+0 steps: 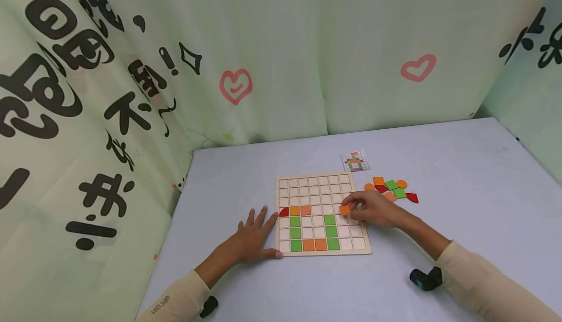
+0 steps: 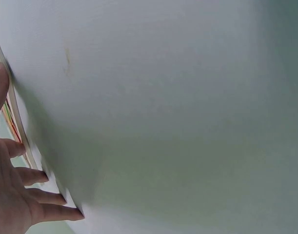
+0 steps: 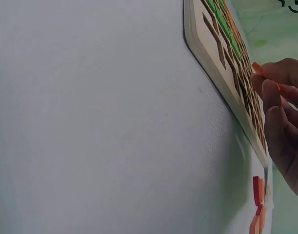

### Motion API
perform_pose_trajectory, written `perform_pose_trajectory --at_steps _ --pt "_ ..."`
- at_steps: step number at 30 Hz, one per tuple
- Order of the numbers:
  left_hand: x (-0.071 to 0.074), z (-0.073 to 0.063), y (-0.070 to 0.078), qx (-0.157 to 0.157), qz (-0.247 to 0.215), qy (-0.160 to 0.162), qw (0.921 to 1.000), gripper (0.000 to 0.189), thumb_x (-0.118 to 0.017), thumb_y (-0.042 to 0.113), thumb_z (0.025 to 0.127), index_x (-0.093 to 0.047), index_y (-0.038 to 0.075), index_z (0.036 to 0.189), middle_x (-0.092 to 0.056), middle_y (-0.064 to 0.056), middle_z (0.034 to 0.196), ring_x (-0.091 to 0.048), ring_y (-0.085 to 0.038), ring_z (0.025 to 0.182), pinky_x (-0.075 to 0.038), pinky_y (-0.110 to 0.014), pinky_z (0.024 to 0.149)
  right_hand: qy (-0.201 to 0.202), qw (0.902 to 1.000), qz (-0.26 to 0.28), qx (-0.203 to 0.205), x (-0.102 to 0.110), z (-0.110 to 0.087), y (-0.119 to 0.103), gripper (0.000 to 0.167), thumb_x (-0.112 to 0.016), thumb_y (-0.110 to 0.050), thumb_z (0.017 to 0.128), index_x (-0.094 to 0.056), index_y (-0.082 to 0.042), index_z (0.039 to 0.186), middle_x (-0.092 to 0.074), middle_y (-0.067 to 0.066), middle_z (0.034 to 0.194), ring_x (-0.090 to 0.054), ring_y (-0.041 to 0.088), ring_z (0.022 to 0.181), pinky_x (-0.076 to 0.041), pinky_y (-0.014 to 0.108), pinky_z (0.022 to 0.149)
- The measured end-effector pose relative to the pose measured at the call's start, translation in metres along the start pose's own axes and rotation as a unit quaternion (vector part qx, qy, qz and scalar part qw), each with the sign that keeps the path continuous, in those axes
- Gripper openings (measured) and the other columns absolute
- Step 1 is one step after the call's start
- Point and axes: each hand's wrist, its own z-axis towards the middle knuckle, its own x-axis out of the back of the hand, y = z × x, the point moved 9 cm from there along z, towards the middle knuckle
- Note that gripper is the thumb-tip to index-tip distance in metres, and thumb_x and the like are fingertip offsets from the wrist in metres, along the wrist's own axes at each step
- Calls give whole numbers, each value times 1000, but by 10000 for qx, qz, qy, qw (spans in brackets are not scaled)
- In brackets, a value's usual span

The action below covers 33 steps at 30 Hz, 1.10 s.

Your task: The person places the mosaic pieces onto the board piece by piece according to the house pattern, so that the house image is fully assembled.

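A wooden grid board [image 1: 325,252] lies on the table, with green, orange and red pieces set in its lower rows. My right hand [image 1: 373,209] pinches an orange square tile [image 1: 344,210] between thumb and fingers, over the right part of the grid. In the right wrist view the tile [image 3: 266,75] shows edge-on at the fingertips, close above the board [image 3: 222,83]. My left hand [image 1: 252,241] is spread at the board's left side, thumb and index finger right at its edge. The left wrist view shows that hand [image 2: 14,195] with its fingers straight.
Several loose tiles, among them a green piece [image 1: 399,193] and a red piece [image 1: 411,197], lie right of the board. Behind it is a small pattern card [image 1: 355,161]. A pale curtain [image 1: 281,58] hangs along the far table edge.
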Motion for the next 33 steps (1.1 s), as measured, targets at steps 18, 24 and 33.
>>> perform_pose_trajectory --at_steps 18,24,33 --pt "0 0 1 87 -58 -59 9999 105 -68 70 80 -23 22 161 -17 -16 168 -15 -52 151 -29 -73 109 111 9991 -175 371 -13 20 -24 21 -76 -13 88 -70 -10 108 -62 -6 81 -57 14 84 -46 25 73" --pt "-1 1 0 84 -52 -31 9999 104 -68 70 80 -23 22 161 -17 -16 168 -15 -52 151 -28 -73 109 -20 9994 -29 331 -21 28 -27 23 -71 -8 89 -71 -4 112 -65 -3 84 -57 13 81 -48 23 67" --pt "1 0 1 94 -85 -29 9999 104 -68 70 80 -24 22 161 -17 -16 168 -15 -52 151 -28 -73 109 -144 9987 -72 486 -30 36 -32 24 -71 -8 89 -71 -3 113 -65 -3 84 -57 12 82 -48 24 73"
